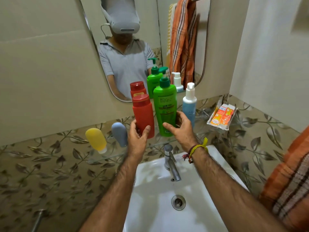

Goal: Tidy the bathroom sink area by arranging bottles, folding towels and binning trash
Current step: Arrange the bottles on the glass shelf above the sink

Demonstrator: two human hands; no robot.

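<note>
the white sink (150,190) lay nearest, with its drain (178,202) in the middle of the basin and a metal tap (170,163) at the back rim. an orange striped towel (287,181) hung at the right edge, beside the basin. both bare forearms reached forward over the sink, the right wrist wearing a yellow and red thread band (197,149).

above the tap ran a glass shelf (107,157) against the leaf-patterned tiles. the left hand (138,139) was closed around the lower part of a red bottle (143,115), thumb across its front, the bottle upright at the shelf. the right hand (181,129) was wrapped around the lower half of a green pump bottle (165,108), fingers behind it and thumb pointing left across its base; it stood upright just beside the red one. a blue bottle with a white pump (189,104) stood just right of the green one, behind the right hand. on the left part of the shelf a yellow tube (96,139) and a grey tube (119,133) stood cap down, tilted, near each other.

further right, a wall rack (217,128) held an orange and white packet (222,117). behind the bottles the mirror (207,47) showed their reflections and another orange striped towel on a rail.
</note>
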